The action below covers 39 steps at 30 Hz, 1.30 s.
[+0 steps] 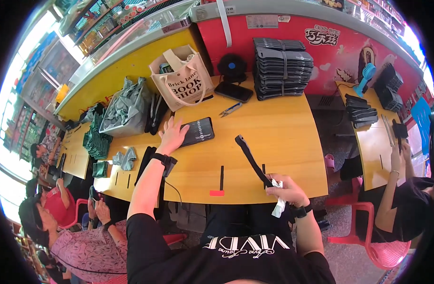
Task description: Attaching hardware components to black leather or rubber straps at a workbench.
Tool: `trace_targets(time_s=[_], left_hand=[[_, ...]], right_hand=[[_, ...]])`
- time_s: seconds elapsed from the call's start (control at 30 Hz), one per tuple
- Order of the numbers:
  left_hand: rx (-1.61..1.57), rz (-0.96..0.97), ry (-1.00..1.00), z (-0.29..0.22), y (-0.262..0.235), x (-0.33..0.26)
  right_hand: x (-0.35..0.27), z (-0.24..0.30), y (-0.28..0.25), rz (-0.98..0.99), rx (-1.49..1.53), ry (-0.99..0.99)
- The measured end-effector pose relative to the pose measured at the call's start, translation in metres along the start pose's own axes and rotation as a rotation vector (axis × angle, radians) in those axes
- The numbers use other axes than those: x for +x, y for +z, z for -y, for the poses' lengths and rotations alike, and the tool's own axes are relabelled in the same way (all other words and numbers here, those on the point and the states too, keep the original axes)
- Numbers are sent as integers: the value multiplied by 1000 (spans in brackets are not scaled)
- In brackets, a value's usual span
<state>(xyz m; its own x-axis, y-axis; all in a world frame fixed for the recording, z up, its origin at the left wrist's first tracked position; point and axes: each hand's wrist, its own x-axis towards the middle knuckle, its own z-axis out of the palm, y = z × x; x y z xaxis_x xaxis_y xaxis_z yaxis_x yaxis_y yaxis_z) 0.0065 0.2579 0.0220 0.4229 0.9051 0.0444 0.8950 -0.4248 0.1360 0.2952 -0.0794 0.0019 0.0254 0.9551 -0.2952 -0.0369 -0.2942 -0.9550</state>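
Left hand spread open on dark folded fabric near table's left edge. Right hand grips black strap and white scrap at front edge, toward right corner.

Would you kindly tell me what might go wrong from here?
The crumpled white paper-like piece in the right grip dangles past the wooden table's edge and might drop. The long black fabric strap, held near one end, may slip. The tall stack of dark grey folded pieces might topple onto the rectangular black phone beside it.
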Motion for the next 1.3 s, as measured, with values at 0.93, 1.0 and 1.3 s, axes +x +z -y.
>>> trace_targets(time_s=[0.93, 1.0, 1.3], left_hand=[[175, 294, 301, -32, -26, -5], [159, 306, 373, -27, -28, 4], [215, 236, 420, -23, -20, 0]], right_hand=[[8, 3, -3, 64, 121, -22], [6, 2, -5, 76, 133, -5], [8, 4, -7, 100, 182, -2]])
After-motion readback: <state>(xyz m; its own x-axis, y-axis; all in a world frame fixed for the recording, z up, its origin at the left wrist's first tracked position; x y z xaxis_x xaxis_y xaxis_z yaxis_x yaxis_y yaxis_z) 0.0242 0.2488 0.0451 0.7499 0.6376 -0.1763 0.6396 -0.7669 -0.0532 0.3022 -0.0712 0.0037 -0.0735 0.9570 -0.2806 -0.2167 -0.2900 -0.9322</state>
